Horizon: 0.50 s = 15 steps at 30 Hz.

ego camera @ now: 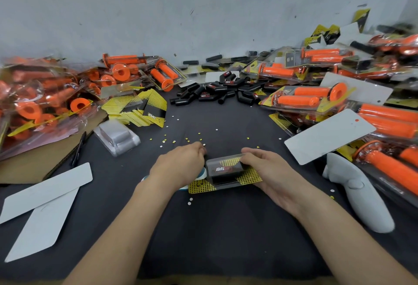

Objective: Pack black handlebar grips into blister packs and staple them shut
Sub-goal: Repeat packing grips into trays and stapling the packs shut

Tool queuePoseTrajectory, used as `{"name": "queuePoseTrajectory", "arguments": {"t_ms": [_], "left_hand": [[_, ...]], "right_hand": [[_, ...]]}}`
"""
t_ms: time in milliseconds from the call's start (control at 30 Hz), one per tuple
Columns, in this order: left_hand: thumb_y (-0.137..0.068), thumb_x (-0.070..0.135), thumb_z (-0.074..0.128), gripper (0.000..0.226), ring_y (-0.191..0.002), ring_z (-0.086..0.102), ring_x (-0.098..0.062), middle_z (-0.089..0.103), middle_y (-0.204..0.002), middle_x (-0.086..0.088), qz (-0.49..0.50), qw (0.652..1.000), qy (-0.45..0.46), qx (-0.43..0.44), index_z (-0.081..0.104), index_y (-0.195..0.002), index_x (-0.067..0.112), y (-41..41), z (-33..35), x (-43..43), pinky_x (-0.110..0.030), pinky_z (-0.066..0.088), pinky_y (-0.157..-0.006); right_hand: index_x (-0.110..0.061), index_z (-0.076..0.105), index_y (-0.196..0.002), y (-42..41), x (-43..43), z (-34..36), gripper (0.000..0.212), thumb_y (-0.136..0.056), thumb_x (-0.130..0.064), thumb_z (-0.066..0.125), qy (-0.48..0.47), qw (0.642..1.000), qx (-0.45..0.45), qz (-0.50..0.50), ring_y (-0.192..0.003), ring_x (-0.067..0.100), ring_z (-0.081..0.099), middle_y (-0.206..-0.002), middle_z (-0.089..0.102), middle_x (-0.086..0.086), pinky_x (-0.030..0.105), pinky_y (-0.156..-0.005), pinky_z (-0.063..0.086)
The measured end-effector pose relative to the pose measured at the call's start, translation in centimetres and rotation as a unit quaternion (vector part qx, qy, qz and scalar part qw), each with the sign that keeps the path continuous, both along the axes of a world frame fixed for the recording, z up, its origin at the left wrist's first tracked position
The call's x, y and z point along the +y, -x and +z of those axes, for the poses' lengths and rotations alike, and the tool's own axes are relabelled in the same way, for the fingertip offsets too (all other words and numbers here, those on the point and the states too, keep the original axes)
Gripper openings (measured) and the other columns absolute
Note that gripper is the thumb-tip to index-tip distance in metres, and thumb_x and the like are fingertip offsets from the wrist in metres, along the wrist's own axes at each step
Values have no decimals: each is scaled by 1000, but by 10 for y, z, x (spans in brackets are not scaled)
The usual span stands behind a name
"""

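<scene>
both hands on one blister pack (224, 168) at the near middle of the counter (226, 228), a black handlebar grip (222, 175) already inside over its yellow card (199, 188). right grip (269, 171) clasps the pack's right end. left grip (181, 162) is curled at the left end, on the pack or on the white-and-blue tool (202, 174) under it, i cannot tell. looks like closing, stapling next: edges must sit flush first. loose black grips (217, 94) wait at the far edge, orange packs (316, 99) crowd the right and left edges, empty shells (117, 137) sit left, paper dots (181, 140) are scattered, and a grey wall (203, 2) stands behind.
</scene>
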<state>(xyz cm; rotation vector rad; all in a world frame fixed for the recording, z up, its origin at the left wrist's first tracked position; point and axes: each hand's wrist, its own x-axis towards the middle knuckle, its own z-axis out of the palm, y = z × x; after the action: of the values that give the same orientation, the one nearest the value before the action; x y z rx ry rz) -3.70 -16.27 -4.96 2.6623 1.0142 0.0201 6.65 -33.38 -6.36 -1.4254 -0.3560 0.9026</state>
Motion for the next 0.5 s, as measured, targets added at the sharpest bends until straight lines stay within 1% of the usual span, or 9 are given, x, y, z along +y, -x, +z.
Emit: {"name": "queuePoseTrajectory", "arguments": {"t_ms": [67, 100, 167, 200, 233, 267, 300, 367, 500], "left_hand": [[-101, 35, 22, 32, -98, 51, -26, 60, -118, 2, 1, 1000, 4, 3, 52, -113, 38, 0, -1, 1, -41, 35, -76], [-101, 35, 23, 32, -100, 52, -26, 60, -118, 3, 0, 1000, 5, 6, 52, -113, 38, 0, -1, 1, -41, 36, -76], [-101, 34, 23, 32, -102, 53, -24, 60, -119, 5, -5, 1000, 11, 3, 51, -114, 40, -1, -1, 2, -41, 37, -78], [-100, 34, 23, 32, -101, 52, -24, 60, -120, 5, -8, 1000, 10, 3, 51, -114, 41, -1, 0, 1, -41, 37, -78], [-100, 34, 24, 32, -100, 51, -23, 60, -120, 6, -10, 1000, 9, 4, 51, -114, 41, 0, 0, 1, -41, 37, -78], [-100, 33, 24, 32, -100, 51, -22, 60, -119, 6, -12, 1000, 6, 3, 51, -114, 41, 0, -1, 2, -41, 37, -78], [-100, 33, 24, 32, -100, 51, -22, 60, -119, 6, -14, 1000, 3, 4, 51, -114, 41, 0, -1, 2, -40, 37, -78], [-100, 32, 24, 32, -101, 51, -23, 60, -119, 4, -17, 1000, -2, 9, 52, -115, 39, 1, 0, 1, -41, 37, -78], [-99, 29, 27, 28, -99, 53, -26, 61, -116, 1, -30, 999, -20, 3, 51, -115, 32, 2, 4, -4, -42, 41, -78]], "right_hand": [[-18, 55, -135, -1, 0, 0, 42, -94, -28, 60, 58, 995, -83, -15, -110, 14, 62, -124, 63, 0, 35, -98, 52], [-22, 54, -137, -3, -2, 2, 45, -94, -34, 58, 92, 985, -145, -26, -113, 11, 57, -123, 60, -7, 31, -96, 48], [-28, 49, -140, -7, -7, 5, 48, -95, -44, 53, 137, 956, -256, -45, -107, 6, 51, -108, 55, -19, 23, -82, 39], [-29, 47, -142, -8, -10, 6, 50, -95, -46, 51, 150, 944, -290, -49, -102, 4, 50, -101, 52, -23, 20, -76, 37], [-29, 45, -143, -9, -13, 6, 51, -96, -47, 50, 158, 934, -316, -51, -97, 2, 51, -98, 52, -25, 17, -72, 36], [-29, 44, -144, -8, -15, 6, 51, -97, -46, 49, 165, 925, -339, -51, -95, 2, 52, -102, 55, -22, 15, -70, 36], [-28, 44, -144, -7, -16, 7, 50, -97, -45, 48, 169, 916, -361, -52, -97, 4, 53, -109, 59, -16, 18, -71, 38], [-27, 45, -143, -2, -15, 11, 47, -98, -40, 48, 162, 896, -409, -62, -104, 9, 55, -119, 61, -8, 26, -79, 39], [-31, 52, -136, 17, 13, 31, 38, -99, -33, 48, 97, 874, -473, -52, -108, 9, 58, -123, 62, -10, 30, -87, 44]]}}
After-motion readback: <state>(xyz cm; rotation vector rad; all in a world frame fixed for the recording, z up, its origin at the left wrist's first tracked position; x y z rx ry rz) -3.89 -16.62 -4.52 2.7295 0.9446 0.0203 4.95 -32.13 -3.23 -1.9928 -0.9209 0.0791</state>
